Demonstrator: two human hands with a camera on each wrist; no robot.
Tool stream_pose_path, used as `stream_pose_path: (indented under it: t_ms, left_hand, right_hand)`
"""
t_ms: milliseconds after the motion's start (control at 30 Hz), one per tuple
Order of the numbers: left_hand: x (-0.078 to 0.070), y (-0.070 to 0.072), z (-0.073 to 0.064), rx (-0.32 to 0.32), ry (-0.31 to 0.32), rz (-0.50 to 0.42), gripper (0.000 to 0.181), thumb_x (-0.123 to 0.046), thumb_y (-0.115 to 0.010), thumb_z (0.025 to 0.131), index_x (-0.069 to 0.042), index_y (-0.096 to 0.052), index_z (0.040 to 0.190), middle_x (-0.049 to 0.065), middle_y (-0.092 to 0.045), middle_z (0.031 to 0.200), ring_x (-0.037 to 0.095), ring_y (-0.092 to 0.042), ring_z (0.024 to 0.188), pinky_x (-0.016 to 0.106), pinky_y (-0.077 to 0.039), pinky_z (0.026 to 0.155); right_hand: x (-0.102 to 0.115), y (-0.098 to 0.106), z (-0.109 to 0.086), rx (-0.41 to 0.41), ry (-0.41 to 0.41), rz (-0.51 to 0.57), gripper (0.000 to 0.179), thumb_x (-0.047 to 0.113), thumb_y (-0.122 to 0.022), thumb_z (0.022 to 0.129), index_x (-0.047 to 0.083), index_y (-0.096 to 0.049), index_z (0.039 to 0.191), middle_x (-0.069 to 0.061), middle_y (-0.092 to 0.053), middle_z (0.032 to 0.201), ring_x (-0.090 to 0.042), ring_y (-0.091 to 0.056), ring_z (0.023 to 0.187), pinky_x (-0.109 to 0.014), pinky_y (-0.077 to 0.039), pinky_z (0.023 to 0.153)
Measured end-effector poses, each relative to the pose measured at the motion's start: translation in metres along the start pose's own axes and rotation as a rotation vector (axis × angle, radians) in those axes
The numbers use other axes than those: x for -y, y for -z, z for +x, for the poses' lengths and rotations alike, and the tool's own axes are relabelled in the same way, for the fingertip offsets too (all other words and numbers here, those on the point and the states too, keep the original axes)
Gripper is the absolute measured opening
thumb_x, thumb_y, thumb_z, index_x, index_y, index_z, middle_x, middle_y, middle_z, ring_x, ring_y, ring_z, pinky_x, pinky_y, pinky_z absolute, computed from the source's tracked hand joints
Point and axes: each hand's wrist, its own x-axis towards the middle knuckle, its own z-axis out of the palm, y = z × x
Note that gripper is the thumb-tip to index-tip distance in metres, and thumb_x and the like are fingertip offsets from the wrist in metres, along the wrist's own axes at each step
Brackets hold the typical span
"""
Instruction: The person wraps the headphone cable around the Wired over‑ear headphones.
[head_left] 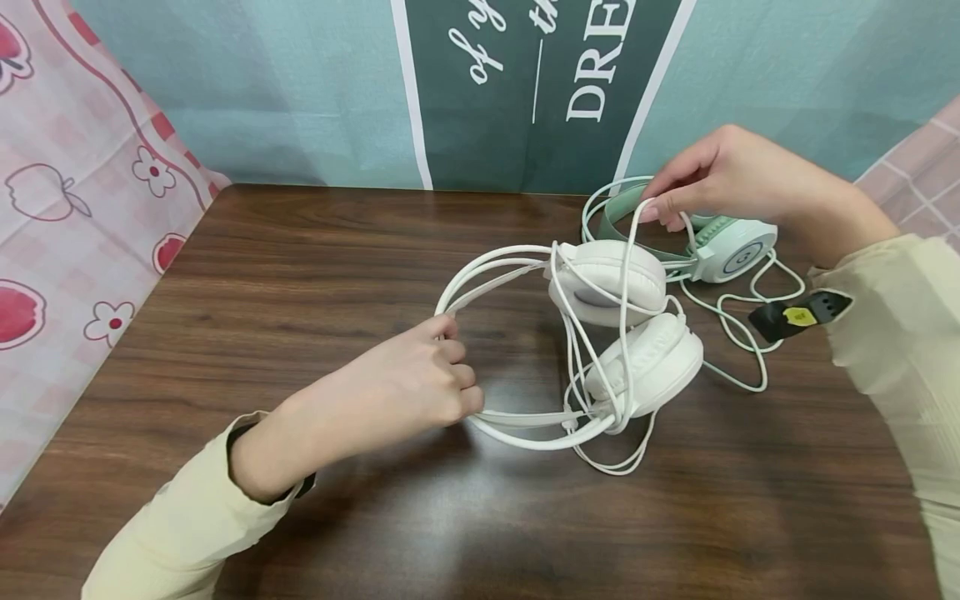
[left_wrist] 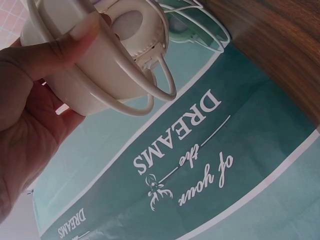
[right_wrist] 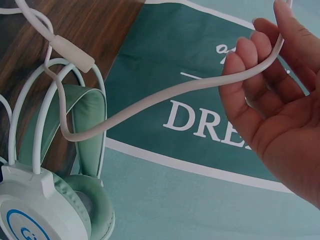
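White over-ear headphones (head_left: pixel 652 367) are tilted over the brown table, their two ear cups toward the right. My left hand (head_left: pixel 408 375) grips them by the headband (left_wrist: pixel 100 55), fingers curled round its top. Above the ear cups, my right hand (head_left: pixel 720 179) pinches a loop of the white cable (head_left: pixel 627 308) between thumb and fingers. In the right wrist view the cable (right_wrist: pixel 165 95) runs from the fingertips down to the left. More strands of it wrap across the ear cups and headband, and a loop hangs below the lower cup.
Green and white headphones (head_left: pixel 738 250) lie at the back right of the table (head_left: pixel 300 275), close behind the white pair. Their pale cable (head_left: pixel 761 367) spreads in loops on the wood. A teal cloth (head_left: pixel 322 92) with printed lettering hangs along the back edge.
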Motion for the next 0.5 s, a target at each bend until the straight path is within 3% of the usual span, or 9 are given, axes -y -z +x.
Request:
stream_pose_path:
  t_ms: [267,500]
  left_hand:
    - [-0.0015,-0.0008,-0.0004,-0.012,-0.016,0.001,0.025,-0.002,-0.064,0.074,-0.018,-0.050,0.061,-0.007,-0.045,0.054,0.014,-0.040,0.052,0.028,-0.034,0.073]
    - [-0.0033,-0.0006,-0.0016,-0.005,-0.024,-0.017,0.023,-0.005,-0.065,0.075,-0.018,-0.051,0.062,-0.008,-0.046,0.055,0.014,-0.041,0.053,0.028,-0.035,0.074]
  right_hand:
    - [-0.0050,-0.0002,0.0048,0.057,0.022,0.070,0.019,0.016,-0.066,0.083,0.005,-0.071,0.098,-0.010,-0.065,0.067,-0.015,-0.060,0.062,-0.017,-0.044,0.060]
    - [-0.0085,-0.0040,0.0094,0.052,-0.074,0.063,0.022,0.025,-0.069,0.080,0.004,-0.070,0.088,-0.010,-0.064,0.066,-0.017,-0.060,0.060,-0.021,-0.045,0.057]
